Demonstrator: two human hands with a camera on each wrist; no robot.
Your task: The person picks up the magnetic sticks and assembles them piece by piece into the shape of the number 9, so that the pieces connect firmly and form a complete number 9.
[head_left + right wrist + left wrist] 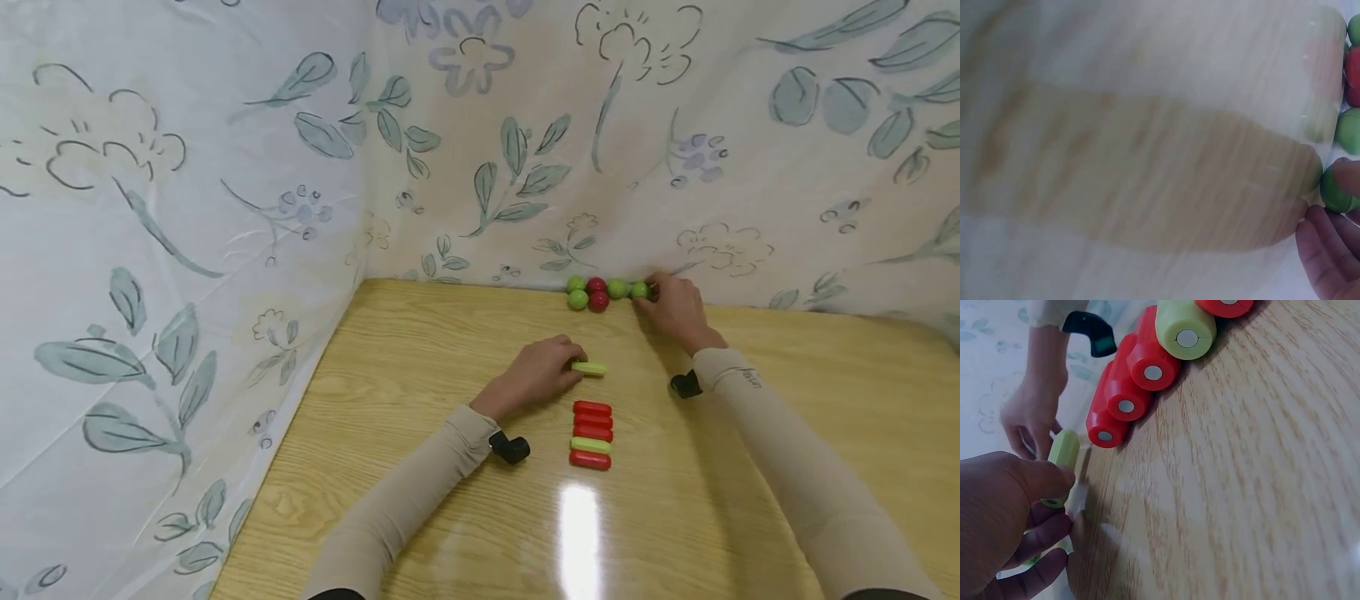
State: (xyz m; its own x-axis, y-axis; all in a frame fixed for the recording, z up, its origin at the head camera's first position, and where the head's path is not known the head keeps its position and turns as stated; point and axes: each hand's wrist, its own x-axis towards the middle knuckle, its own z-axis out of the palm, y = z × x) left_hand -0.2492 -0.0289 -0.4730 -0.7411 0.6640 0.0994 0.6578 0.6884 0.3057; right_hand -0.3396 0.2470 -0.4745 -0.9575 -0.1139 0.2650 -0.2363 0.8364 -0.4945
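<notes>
My left hand (542, 369) pinches a light green rod (589, 367) between thumb and fingers, low over the table; a pale magnetic tip shows on such rods in the left wrist view. Just nearer to me lies a row of red rods (592, 408) with one light green rod (591, 445) among them. At the back, my right hand (675, 310) holds a green ball (640, 290) between thumb and fingers, seen also as a green ball (1337, 190) in the right wrist view. To its left sit a green ball (617, 288), two red balls (598, 301) and two more green balls (577, 299).
The wood-grain table (420, 358) ends at a flower-printed cloth (480, 150) hanging behind the balls and along the left side. Light glares off the tabletop near me. Black wrist straps (512, 447) sit on both arms.
</notes>
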